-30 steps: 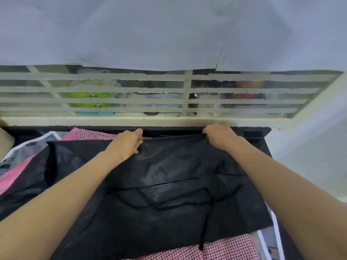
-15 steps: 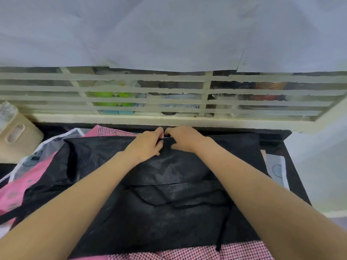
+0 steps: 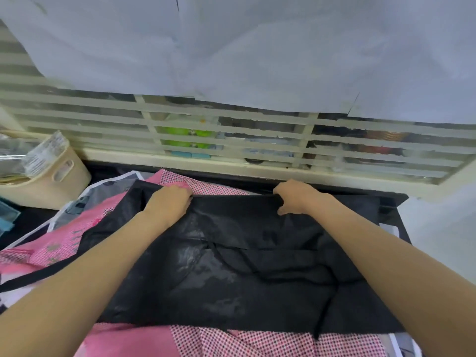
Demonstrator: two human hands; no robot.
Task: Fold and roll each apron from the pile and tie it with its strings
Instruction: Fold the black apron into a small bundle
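Hands gripping far edge of black apron (image 3: 244,266) | left hand (image 3: 168,202) pinching at 11 o'clock, right hand (image 3: 296,197) at 1 | likely tensioning the edge, starting the roll

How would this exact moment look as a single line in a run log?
step: folding | item: black apron | left hand: grips far edge | right hand: grips far edge | beneath: pink aprons
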